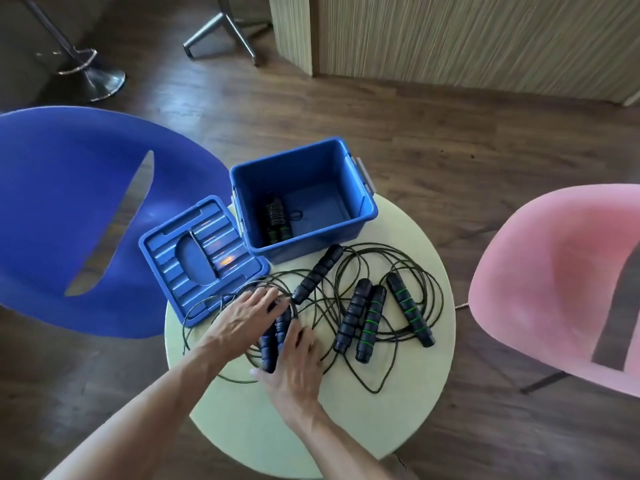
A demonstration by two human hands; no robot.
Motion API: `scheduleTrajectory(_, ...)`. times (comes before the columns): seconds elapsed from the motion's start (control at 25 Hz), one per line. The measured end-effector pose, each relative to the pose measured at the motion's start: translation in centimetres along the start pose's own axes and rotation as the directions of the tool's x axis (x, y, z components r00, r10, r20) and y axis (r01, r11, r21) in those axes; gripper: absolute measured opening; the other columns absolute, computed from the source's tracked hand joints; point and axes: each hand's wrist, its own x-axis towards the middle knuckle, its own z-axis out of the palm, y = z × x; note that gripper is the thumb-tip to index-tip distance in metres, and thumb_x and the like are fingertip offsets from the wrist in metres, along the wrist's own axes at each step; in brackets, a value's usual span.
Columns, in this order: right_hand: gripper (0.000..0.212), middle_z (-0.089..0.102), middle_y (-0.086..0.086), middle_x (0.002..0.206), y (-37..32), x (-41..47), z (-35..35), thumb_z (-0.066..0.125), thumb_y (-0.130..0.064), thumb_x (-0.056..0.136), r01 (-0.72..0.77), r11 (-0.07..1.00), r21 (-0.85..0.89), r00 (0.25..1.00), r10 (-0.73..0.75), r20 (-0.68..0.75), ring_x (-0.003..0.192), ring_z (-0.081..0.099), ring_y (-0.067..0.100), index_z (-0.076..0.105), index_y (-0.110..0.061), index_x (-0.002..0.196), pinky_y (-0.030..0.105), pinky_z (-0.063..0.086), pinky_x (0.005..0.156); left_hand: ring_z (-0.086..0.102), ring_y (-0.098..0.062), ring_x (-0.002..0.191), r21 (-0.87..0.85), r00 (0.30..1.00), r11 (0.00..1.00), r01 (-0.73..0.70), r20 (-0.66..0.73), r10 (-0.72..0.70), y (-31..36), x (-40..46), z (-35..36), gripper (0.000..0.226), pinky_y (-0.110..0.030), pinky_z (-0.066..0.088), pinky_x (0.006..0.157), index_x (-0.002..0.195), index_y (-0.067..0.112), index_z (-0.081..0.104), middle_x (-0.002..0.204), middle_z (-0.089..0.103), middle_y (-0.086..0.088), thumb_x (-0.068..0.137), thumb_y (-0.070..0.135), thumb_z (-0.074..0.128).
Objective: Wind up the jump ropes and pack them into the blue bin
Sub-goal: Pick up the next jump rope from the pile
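Both hands, left grip (250, 311) and right grip (294, 362), close around two handles (273, 337); one wound rope (277, 218) sits in the blue bin (360, 216), several loose ropes (381, 306) remain on the bench (346, 427).

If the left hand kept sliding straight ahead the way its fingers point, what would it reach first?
Probably the single black handle lying diagonally just beyond the left hand; past that stands the blue bin. Loose cord lies in between, and depth is hard to judge.

Dark wood floor (346, 109), blue chair (52, 202), pink chair (554, 271).
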Motion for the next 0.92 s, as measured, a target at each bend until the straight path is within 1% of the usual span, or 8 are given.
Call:
scheduleTrajectory(0.04,0.114,0.057,0.012,0.112,0.1,0.2,0.1,0.089,-0.054,0.042,0.0,1.0,-0.006,1.0,0.0,0.003,0.09,0.062,0.031,0.038,-0.011,0.135,0.043,0.058,0.064,0.058,-0.029,0.106,-0.011,1.0,1.0,-0.016,0.01,0.016,-0.2,0.4,0.3,0.063,-0.039,0.055,0.087,0.13,0.01,0.052,0.12,0.056,-0.012,0.072,0.005,0.074)
scheduleTrajectory(0.08,0.11,0.056,0.013,0.115,0.2,0.3,0.1,0.089,-0.046,0.048,0.002,1.0,-0.002,1.0,-0.002,0.015,0.092,0.062,0.032,0.033,-0.011,0.137,0.043,0.058,0.064,0.059,-0.028,0.105,-0.025,0.999,0.999,-0.029,0.013,0.029,-0.4,0.6,0.5,0.063,-0.038,0.055,0.087,0.129,0.01,0.053,0.12,0.057,-0.011,0.07,0.005,0.075)
scheduleTrajectory(0.2,0.102,0.039,0.013,0.139,0.9,0.9,-0.4,0.079,-0.034,0.075,0.029,0.999,-0.046,0.994,-0.024,0.109,0.121,0.05,0.032,0.011,-0.014,0.149,0.041,0.055,0.087,0.057,-0.026,0.105,-0.073,0.998,0.996,-0.054,0.029,0.056,-0.6,0.9,1.5,0.063,-0.037,0.054,0.088,0.131,0.01,0.049,0.119,0.056,-0.009,0.073,0.002,0.069)
scheduleTrajectory(0.32,0.102,0.03,0.01,0.141,1.5,1.1,-1.0,0.077,-0.032,0.079,0.036,0.999,-0.002,0.994,-0.036,0.099,0.125,0.047,0.03,0.008,-0.017,0.153,0.039,0.054,0.092,0.051,-0.025,0.109,-0.125,0.997,0.992,-0.029,0.065,0.037,-0.7,0.9,2.0,0.068,-0.036,0.051,0.091,0.137,0.013,0.04,0.122,0.051,-0.006,0.073,-0.001,0.06)
scheduleTrajectory(0.48,0.1,0.028,0.009,0.142,1.8,0.2,-2.7,0.072,-0.038,0.084,0.11,0.991,-0.08,0.99,-0.102,0.099,0.118,0.048,0.028,0.005,-0.022,0.157,0.041,0.05,0.093,0.051,-0.023,0.106,-0.139,0.999,0.99,-0.026,0.042,0.032,-0.9,0.3,0.5,0.07,-0.034,0.052,0.091,0.135,0.013,0.043,0.118,0.053,-0.004,0.068,0.003,0.06)
scheduleTrajectory(0.64,0.096,0.043,0.011,0.137,1.6,-1.1,-5.0,0.069,-0.042,0.087,0.163,0.97,-0.179,0.985,-0.15,0.087,0.118,0.049,0.031,0.004,-0.029,0.157,0.045,0.043,0.097,0.053,-0.021,0.101,-0.187,1.0,0.982,0.016,0.029,-0.011,0.1,-1.8,-1.3,0.077,-0.032,0.055,0.085,0.132,0.013,0.042,0.115,0.055,-0.003,0.062,0.015,0.072)
scheduleTrajectory(0.76,0.093,0.051,0.011,0.133,1.8,-2.7,-7.1,0.066,-0.043,0.087,0.225,0.948,-0.227,0.974,-0.214,0.069,0.122,0.05,0.032,0.007,-0.027,0.157,0.05,0.035,0.104,0.05,-0.02,0.104,-0.221,0.998,0.975,0.035,-0.039,-0.044,1.2,-3.5,-3.3,0.08,-0.03,0.056,0.081,0.135,0.015,0.037,0.119,0.052,-0.002,0.061,0.017,0.07)
scheduleTrajectory(0.92,0.083,0.058,0.011,0.125,2.2,-4.0,-10.6,0.06,-0.038,0.089,0.348,0.903,-0.252,0.931,-0.364,-0.019,0.114,0.058,0.032,0.013,-0.026,0.156,0.047,0.042,0.099,0.041,-0.018,0.112,-0.336,0.99,0.941,0.025,-0.12,-0.069,3.0,-4.5,-7.1,0.067,-0.028,0.053,0.083,0.137,0.019,0.037,0.127,0.039,-0.001,0.073,0.024,0.058)
